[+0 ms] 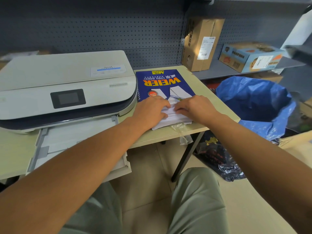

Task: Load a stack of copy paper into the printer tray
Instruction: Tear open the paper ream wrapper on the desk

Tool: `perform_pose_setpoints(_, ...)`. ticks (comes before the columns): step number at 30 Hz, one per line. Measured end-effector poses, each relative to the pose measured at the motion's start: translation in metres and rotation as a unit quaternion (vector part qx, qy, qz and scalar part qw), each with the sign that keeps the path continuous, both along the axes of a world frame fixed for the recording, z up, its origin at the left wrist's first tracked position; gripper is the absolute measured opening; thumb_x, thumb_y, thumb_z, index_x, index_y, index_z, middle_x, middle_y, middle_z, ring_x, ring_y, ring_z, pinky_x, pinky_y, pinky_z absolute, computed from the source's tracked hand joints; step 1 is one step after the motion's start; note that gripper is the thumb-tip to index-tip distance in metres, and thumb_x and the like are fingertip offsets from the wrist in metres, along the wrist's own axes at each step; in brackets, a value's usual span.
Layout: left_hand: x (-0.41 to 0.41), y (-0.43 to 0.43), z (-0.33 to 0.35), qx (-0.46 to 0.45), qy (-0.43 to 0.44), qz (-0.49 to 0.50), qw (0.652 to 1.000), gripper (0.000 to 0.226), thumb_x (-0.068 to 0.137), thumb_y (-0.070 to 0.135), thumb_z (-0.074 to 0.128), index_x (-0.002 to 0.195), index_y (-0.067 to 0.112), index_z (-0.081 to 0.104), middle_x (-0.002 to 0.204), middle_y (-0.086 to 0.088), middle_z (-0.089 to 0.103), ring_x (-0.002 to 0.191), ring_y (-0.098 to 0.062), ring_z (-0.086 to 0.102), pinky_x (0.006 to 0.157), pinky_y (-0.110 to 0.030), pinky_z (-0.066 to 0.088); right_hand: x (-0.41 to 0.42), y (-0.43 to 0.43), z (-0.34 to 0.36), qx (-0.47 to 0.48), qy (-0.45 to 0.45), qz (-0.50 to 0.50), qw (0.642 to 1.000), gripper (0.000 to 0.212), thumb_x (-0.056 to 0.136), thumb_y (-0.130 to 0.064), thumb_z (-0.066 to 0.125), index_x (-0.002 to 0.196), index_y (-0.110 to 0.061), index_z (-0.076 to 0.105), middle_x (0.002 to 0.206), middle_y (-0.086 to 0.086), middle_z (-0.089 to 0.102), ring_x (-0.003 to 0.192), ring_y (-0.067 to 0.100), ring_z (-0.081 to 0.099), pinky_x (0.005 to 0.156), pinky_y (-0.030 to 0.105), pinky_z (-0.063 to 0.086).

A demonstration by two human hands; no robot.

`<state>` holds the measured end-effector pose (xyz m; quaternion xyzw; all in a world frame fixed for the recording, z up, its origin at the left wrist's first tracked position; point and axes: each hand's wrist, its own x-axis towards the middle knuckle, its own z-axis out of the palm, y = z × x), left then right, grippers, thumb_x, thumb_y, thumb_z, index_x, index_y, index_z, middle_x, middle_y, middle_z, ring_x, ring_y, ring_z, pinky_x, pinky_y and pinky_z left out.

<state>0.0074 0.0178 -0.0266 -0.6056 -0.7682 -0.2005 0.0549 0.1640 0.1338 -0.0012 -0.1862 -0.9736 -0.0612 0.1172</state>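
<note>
A blue ream of copy paper (pixel 160 83) lies on the table to the right of the white printer (pixel 64 85). Its near end is torn open and white sheets (pixel 170 114) show there. My left hand (pixel 150 110) rests on the left side of that open end, fingers curled onto the sheets. My right hand (pixel 194 107) presses on the right side, fingertips on the paper and the torn wrapper flap. The printer tray (pixel 79 141) is pulled out toward me below the printer's front, partly hidden by my left forearm.
A scrap of clear plastic (pixel 183 134) hangs over the table's front edge. A bin with a blue bag (pixel 255 100) stands right of the table. Cardboard boxes (pixel 202 44) sit on the grey shelf behind. A dark bag (pixel 217 157) lies on the floor.
</note>
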Motion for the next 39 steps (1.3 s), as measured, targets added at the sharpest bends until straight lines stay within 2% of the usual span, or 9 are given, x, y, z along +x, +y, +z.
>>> perform_pose_setpoints(7,0.0000,0.0001,-0.0001,0.002,-0.007,0.002,1.000,0.036,0.086,0.035,0.073,0.121,0.031,0.068,0.127,0.003,0.066,0.112,-0.023,0.060,0.082,-0.038,0.051,0.0011,-0.0017,-0.0011,0.006,0.000,-0.002,1.000,0.023,0.099,-0.037,0.056,0.113,-0.032,0.074,0.112,0.003,0.076,0.098,0.030,0.067,0.073,0.036,0.052)
perform_pose_setpoints(21,0.0008,0.0016,-0.0018,0.009,-0.013,0.007,1.000,0.033,0.087,0.036,0.072,0.119,0.030,0.069,0.125,0.002,0.067,0.112,-0.023,0.060,0.081,-0.035,0.049,0.0014,-0.0023,0.0001,0.013,-0.002,-0.002,1.000,0.023,0.100,-0.034,0.056,0.115,-0.032,0.074,0.112,0.003,0.076,0.097,0.030,0.067,0.071,0.033,0.047)
perform_pose_setpoints(26,0.0003,0.0026,0.0005,0.003,-0.017,0.017,1.000,0.031,0.086,0.036,0.072,0.117,0.031,0.070,0.122,0.001,0.068,0.109,-0.025,0.061,0.081,-0.038,0.050,0.0005,-0.0014,0.0013,0.005,-0.013,-0.009,1.000,0.024,0.100,-0.035,0.056,0.116,-0.032,0.074,0.113,0.004,0.076,0.097,0.030,0.067,0.076,0.037,0.052)
perform_pose_setpoints(32,-0.0004,0.0036,-0.0021,0.007,-0.017,0.013,1.000,0.022,0.090,0.035,0.068,0.112,0.031,0.072,0.117,0.002,0.070,0.106,-0.024,0.062,0.074,-0.030,0.043,0.0006,-0.0025,-0.0034,-0.004,0.002,-0.019,1.000,0.026,0.099,-0.040,0.055,0.115,-0.033,0.073,0.116,0.001,0.075,0.101,0.027,0.067,0.075,0.035,0.054)
perform_pose_setpoints(39,-0.0017,0.0040,0.0012,-0.008,-0.027,0.011,1.000,0.025,0.086,0.036,0.072,0.112,0.033,0.073,0.119,0.001,0.069,0.106,-0.026,0.062,0.081,-0.039,0.052,-0.0006,-0.0001,-0.0056,-0.001,0.011,-0.023,1.000,0.026,0.101,-0.037,0.052,0.115,-0.033,0.074,0.117,0.000,0.075,0.103,0.029,0.066,0.077,0.038,0.054)
